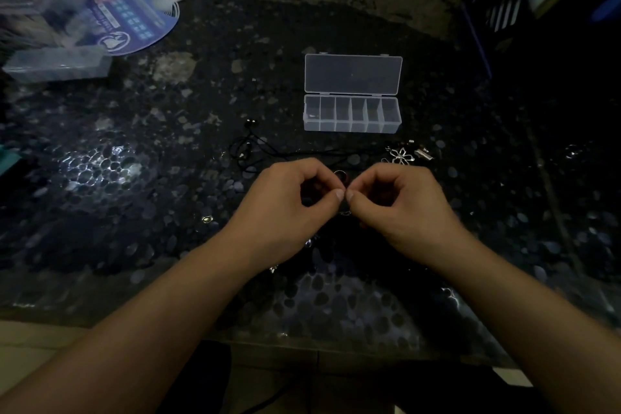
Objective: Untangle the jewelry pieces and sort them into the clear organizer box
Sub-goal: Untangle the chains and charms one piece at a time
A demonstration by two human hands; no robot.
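Head view looks down on a dark speckled tabletop (141,131), where the left hand (285,208) and right hand (403,205) meet thumb to thumb, each with fingers curled and pinched on a thin chain (344,212) too small and dim to make out clearly. Beyond the hands lies a tangled black cord (248,151), with a silver flower pendant (401,155) off to the right. Farther back sits the clear organizer box (352,112), lid open, its six compartments in a row.
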